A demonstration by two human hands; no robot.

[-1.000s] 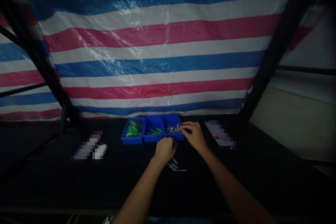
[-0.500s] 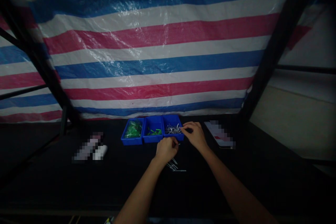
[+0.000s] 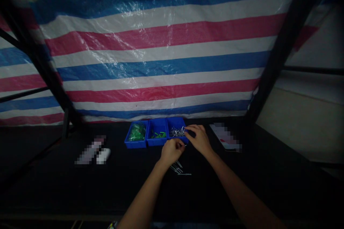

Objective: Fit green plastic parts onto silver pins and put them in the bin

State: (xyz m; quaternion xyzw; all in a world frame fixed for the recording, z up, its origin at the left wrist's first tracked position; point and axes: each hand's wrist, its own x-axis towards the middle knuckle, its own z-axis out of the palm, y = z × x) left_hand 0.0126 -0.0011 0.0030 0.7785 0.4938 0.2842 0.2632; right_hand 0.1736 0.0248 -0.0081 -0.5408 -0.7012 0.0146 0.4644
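My left hand [image 3: 172, 151] is closed in a pinch in front of the right-hand blue bin. A thin metal pin [image 3: 185, 145] pokes out from its fingertips; most of it is hidden. My right hand [image 3: 199, 139] is at that bin's right edge, thumb and forefinger slightly apart, and I make out nothing between them. Inside the right-hand blue bin [image 3: 183, 121] lies a heap of thin silver metal pins [image 3: 176, 132]. Several loose metal pins [image 3: 177, 169] rest on the black table just below my left hand.
The middle blue bin [image 3: 157, 124] holds small green pieces [image 3: 158, 135]. In the left blue bin [image 3: 135, 145] is a clear bag of green pieces [image 3: 137, 132]. A blurred flat object [image 3: 225, 137] lies right; a white rounded object [image 3: 103, 156] lies left. Striped sheeting [image 3: 161, 68] hangs behind.
My left hand has shifted slightly up and right, and the tip of the pin in it has moved right. My right hand stays nearly still at the bin's edge.
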